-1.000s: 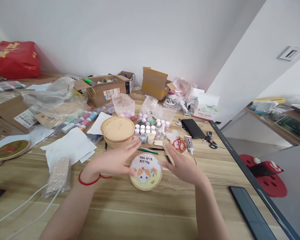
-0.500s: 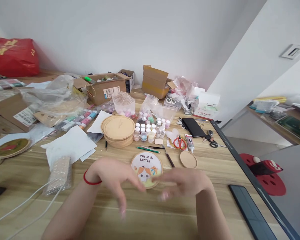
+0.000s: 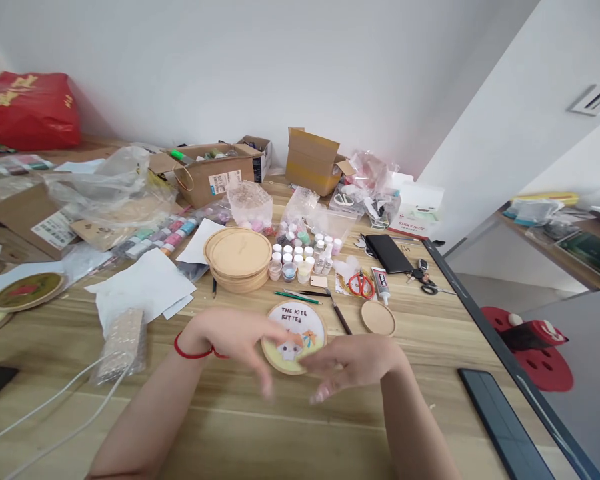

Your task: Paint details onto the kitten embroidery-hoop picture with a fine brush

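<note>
The upper frame is filled by a plain, softly lit pale wall [image 3: 220, 73]; at upper right, a small rectangular plate [image 3: 595, 100] is mounted on a white wall section [image 3: 525, 93]. Below, the frame is spanned by a wood-grained tabletop [image 3: 260, 433], bordered at right by a dark edge [image 3: 485, 331], beyond which another wooden surface [image 3: 547, 245] is seen.

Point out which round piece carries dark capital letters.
The white-and-yellow piece partly behind the left hand; the plain stack and small disc show no such letters.
</note>
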The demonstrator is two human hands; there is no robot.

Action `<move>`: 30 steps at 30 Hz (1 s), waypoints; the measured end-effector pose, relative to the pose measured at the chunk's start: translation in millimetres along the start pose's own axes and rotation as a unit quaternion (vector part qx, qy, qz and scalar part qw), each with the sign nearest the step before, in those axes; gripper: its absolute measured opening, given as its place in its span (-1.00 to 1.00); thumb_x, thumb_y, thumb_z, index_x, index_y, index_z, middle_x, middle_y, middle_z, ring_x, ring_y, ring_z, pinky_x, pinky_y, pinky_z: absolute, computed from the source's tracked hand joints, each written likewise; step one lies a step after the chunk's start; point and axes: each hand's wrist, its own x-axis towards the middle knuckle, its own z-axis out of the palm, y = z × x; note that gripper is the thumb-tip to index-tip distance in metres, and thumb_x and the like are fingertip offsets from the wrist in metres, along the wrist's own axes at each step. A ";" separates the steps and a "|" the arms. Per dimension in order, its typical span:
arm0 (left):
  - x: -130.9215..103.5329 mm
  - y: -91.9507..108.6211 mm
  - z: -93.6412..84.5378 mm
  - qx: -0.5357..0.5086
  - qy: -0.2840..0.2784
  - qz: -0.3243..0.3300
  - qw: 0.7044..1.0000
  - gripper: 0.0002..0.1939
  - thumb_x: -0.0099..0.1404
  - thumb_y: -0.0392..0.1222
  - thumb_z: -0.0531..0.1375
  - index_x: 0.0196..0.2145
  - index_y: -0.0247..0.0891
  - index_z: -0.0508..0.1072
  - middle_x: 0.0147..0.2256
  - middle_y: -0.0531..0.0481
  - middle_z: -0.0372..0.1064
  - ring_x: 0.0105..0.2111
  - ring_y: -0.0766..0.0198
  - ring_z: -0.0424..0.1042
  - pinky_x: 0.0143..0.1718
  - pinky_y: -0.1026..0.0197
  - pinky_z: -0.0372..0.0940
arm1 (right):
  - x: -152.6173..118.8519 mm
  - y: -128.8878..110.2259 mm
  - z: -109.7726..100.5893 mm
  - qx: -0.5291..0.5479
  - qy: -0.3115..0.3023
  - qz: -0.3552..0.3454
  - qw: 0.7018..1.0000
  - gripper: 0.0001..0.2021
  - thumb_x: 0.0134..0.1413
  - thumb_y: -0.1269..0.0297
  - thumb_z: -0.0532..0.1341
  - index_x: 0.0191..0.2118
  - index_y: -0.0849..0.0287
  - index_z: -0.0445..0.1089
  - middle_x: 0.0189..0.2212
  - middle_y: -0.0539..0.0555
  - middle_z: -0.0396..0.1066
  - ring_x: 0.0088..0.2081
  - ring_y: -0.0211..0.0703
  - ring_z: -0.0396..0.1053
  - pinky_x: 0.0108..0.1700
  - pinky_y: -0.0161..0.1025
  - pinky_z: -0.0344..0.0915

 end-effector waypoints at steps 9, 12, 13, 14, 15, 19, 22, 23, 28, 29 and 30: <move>-12.4 -32.7 20.7 -0.002 0.313 -0.160 0.936 -0.32 0.31 0.22 0.13 0.29 -0.04 0.17 0.27 -0.03 0.20 0.28 -0.01 0.17 0.27 -0.07 0.10 | -8.1 40.1 13.0 -0.040 0.478 0.107 0.871 -0.42 0.20 0.04 0.20 0.30 -0.02 0.14 0.24 0.14 0.28 0.29 0.10 0.19 0.29 0.11 0.14; -17.8 -48.9 59.0 0.006 0.254 -0.150 0.956 0.17 0.01 0.26 0.37 0.40 0.00 -0.17 0.40 -0.11 -0.19 0.36 -0.13 -0.07 0.31 -0.15 0.00 | -2.4 58.8 53.6 -0.027 0.421 0.077 0.904 0.09 -0.13 0.07 0.45 0.42 0.07 -0.20 0.38 0.25 -0.02 0.37 0.15 -0.02 0.33 0.12 0.06; -17.5 -55.8 73.4 0.011 0.252 -0.146 0.957 0.32 -0.07 0.24 0.42 0.41 -0.01 -0.32 0.42 -0.14 -0.33 0.38 -0.16 -0.18 0.33 -0.18 -0.05 | 3.0 65.1 68.2 -0.023 0.407 0.080 0.909 0.25 -0.27 0.10 0.51 0.43 0.09 -0.31 0.41 0.29 -0.14 0.39 0.19 -0.10 0.33 0.14 0.04; -16.4 -62.9 87.3 0.018 0.257 -0.148 0.955 0.43 -0.13 0.21 0.46 0.40 -0.02 -0.42 0.42 -0.19 -0.42 0.39 -0.18 -0.25 0.33 -0.21 -0.08 | 9.2 71.0 81.6 -0.020 0.398 0.088 0.913 0.37 -0.38 0.15 0.55 0.43 0.12 -0.40 0.42 0.33 -0.24 0.41 0.21 -0.17 0.34 0.15 0.02; -14.6 -69.7 99.8 0.020 0.259 -0.157 0.953 0.49 -0.17 0.17 0.48 0.40 -0.03 -0.49 0.42 -0.23 -0.46 0.39 -0.20 -0.30 0.33 -0.22 -0.09 | 15.7 76.3 92.9 -0.019 0.398 0.096 0.912 0.45 -0.46 0.20 0.57 0.43 0.14 -0.46 0.42 0.36 -0.29 0.41 0.23 -0.22 0.34 0.17 -0.01; -4.8 -87.2 128.1 0.023 0.273 -0.175 0.946 0.52 -0.17 0.12 0.50 0.39 -0.05 -0.53 0.41 -0.32 -0.41 0.39 -0.23 -0.31 0.32 -0.28 -0.10 | 36.0 89.3 113.7 -0.004 0.421 0.095 0.902 0.45 -0.51 0.31 0.58 0.43 0.11 -0.41 0.42 0.36 -0.26 0.41 0.27 -0.22 0.36 0.19 -0.07; 1.5 -89.2 131.4 0.010 0.305 -0.170 0.937 0.47 -0.14 0.10 0.50 0.40 -0.03 -0.48 0.41 -0.29 -0.30 0.38 -0.24 -0.26 0.31 -0.29 -0.09 | 42.6 93.3 114.7 0.034 0.445 0.075 0.892 0.34 -0.40 0.29 0.55 0.42 0.03 -0.35 0.41 0.30 -0.15 0.40 0.24 -0.16 0.35 0.20 -0.05; 2.8 -88.6 131.1 0.003 0.314 -0.169 0.934 0.47 -0.14 0.07 0.50 0.40 -0.02 -0.47 0.41 -0.28 -0.28 0.38 -0.25 -0.25 0.31 -0.30 -0.08 | 43.6 94.5 114.9 0.050 0.453 0.068 0.888 0.34 -0.39 0.28 0.55 0.42 0.01 -0.37 0.40 0.29 -0.09 0.40 0.22 -0.13 0.35 0.21 -0.04; 4.2 -81.8 128.6 -0.025 0.336 -0.158 0.928 0.50 -0.21 0.00 0.54 0.40 0.01 -0.43 0.41 -0.22 -0.25 0.38 -0.19 -0.20 0.32 -0.25 -0.06 | 44.3 102.0 118.0 0.106 0.475 0.037 0.873 0.41 -0.46 0.22 0.57 0.41 -0.05 -0.43 0.32 0.24 0.12 0.36 0.17 0.00 0.33 0.19 0.03; 4.0 -80.0 127.8 -0.025 0.340 -0.153 0.927 0.50 -0.20 0.00 0.54 0.40 0.01 -0.43 0.41 -0.21 -0.27 0.38 -0.17 -0.20 0.33 -0.23 -0.06 | 43.9 103.0 118.1 0.111 0.480 0.030 0.870 0.41 -0.47 0.20 0.57 0.41 -0.06 -0.41 0.32 0.24 0.12 0.36 0.17 0.02 0.33 0.18 0.03; 3.9 -78.3 126.8 -0.024 0.346 -0.147 0.926 0.49 -0.19 -0.01 0.53 0.40 0.02 -0.44 0.41 -0.20 -0.27 0.38 -0.15 -0.20 0.33 -0.22 -0.06 | 43.2 103.4 117.4 0.114 0.486 0.023 0.866 0.41 -0.46 0.17 0.57 0.41 -0.06 -0.40 0.33 0.24 0.11 0.36 0.17 0.02 0.33 0.19 0.03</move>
